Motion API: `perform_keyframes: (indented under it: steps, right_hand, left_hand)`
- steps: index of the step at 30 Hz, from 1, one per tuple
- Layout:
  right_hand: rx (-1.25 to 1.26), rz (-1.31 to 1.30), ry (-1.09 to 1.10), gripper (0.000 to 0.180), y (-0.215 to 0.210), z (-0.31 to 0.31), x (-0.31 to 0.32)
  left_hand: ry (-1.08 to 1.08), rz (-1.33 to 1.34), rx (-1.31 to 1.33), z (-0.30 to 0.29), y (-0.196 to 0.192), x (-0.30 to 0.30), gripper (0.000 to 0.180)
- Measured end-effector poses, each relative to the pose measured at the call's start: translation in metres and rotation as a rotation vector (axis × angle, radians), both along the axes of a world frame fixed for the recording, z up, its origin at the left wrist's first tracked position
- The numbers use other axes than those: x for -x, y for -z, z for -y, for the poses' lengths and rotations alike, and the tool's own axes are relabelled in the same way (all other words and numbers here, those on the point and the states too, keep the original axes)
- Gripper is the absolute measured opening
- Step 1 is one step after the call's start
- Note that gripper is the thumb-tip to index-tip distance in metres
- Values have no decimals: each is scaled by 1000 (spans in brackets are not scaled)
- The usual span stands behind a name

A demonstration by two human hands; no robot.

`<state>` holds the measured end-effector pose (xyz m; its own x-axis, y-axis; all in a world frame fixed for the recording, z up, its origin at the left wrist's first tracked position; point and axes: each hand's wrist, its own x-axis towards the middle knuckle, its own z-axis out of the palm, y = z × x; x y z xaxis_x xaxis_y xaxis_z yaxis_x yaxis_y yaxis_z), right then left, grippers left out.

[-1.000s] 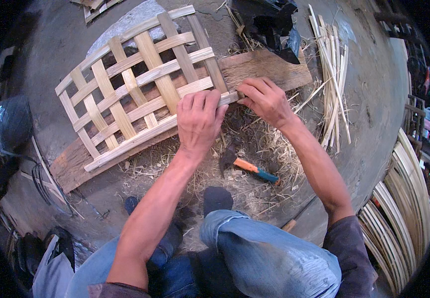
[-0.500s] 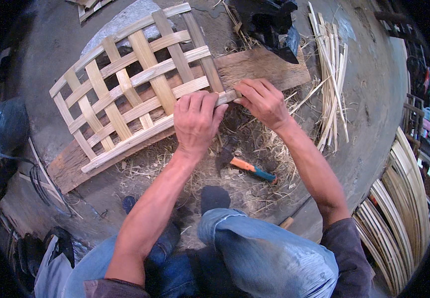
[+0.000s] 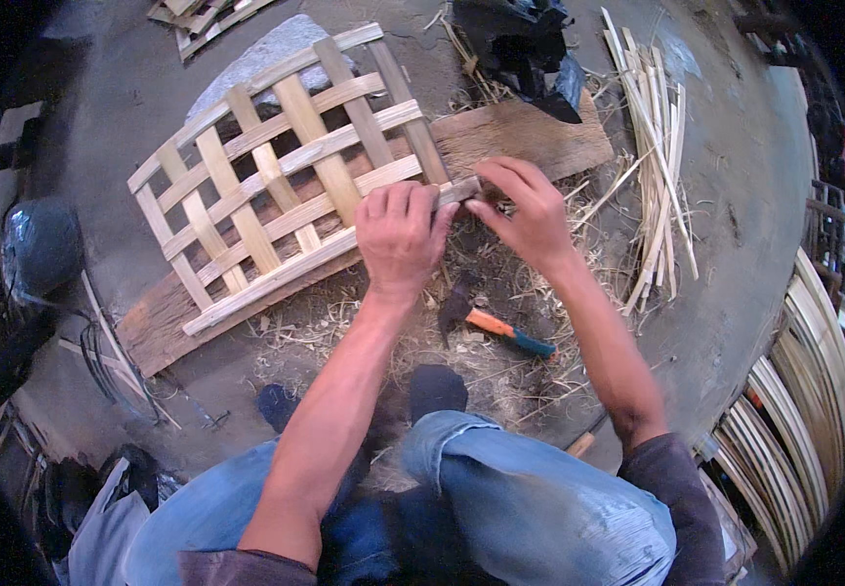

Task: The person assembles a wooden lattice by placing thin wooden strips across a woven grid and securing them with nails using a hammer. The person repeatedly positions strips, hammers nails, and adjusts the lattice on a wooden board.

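Note:
A woven lattice of flat bamboo strips (image 3: 276, 186) lies on a long wooden plank (image 3: 530, 137) on the ground. My left hand (image 3: 398, 234) presses down on the near right corner of the lattice, fingers curled over a strip. My right hand (image 3: 525, 210) pinches the end of that strip (image 3: 461, 190) just beside the left hand. Both forearms reach up from my knees in blue jeans.
A hatchet with an orange and teal handle (image 3: 495, 330) lies among straw shavings below my hands. Loose bamboo slats (image 3: 652, 146) lie at the right, curved strip bundles (image 3: 793, 430) at the far right, a black bag (image 3: 525, 44) at top.
The lattice has shifted slightly to the left on the plank. Both hands stay at its near right corner, the right hand's fingers now pinching the strip end closer to the left hand.

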<state>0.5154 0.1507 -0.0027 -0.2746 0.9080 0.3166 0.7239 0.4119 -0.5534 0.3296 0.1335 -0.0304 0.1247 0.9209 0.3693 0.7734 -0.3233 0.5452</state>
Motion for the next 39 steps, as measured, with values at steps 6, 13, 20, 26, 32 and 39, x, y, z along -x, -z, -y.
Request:
perform_keyframes:
  steps: [6,13,20,26,32,39]
  right_hand:
    - [-147,-596,40,27,-176,113,77]
    - [-241,-978,-186,18,-199,117,93]
    - [-515,-864,-283,20,-195,115,91]
    - [-632,-640,-465,16,-178,101,76]
    - [202,-497,292,17,-48,43,44]
    - [373,-608,298,11,5,29,32]
  left_hand:
    - [-12,-36,-17,0,2,8,29]
    - [-13,2,24,1,-2,11,32]
    - [34,-13,64,4,-2,12,33]
    - [33,-20,97,7,-15,30,36]
    - [58,35,86,4,-14,32,34]
    - [93,10,135,2,-13,33,32]
